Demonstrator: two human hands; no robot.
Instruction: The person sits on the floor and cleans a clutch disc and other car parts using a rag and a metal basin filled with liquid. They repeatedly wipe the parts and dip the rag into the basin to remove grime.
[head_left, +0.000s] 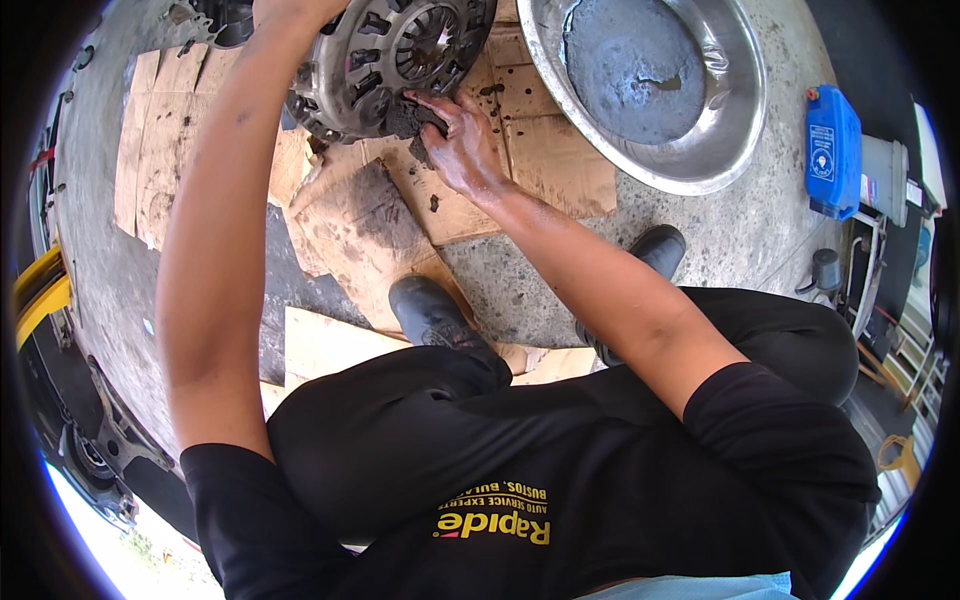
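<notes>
Fingers (434, 103) of our right hand (464, 148) bend partway around a dark, damp-looking wad (403, 117), which we hold against the lower rim of a round metal clutch cover (382, 62), up and to the left of those fingers. Our left hand (300, 8), farther up and left of them, is cut off by the upper edge; we cannot tell how open it is or what it holds. Stained cardboard (562, 160) lies beneath the right fingers, and a steel basin (738, 115) of murky grey liquid (620, 85) sits to their right.
</notes>
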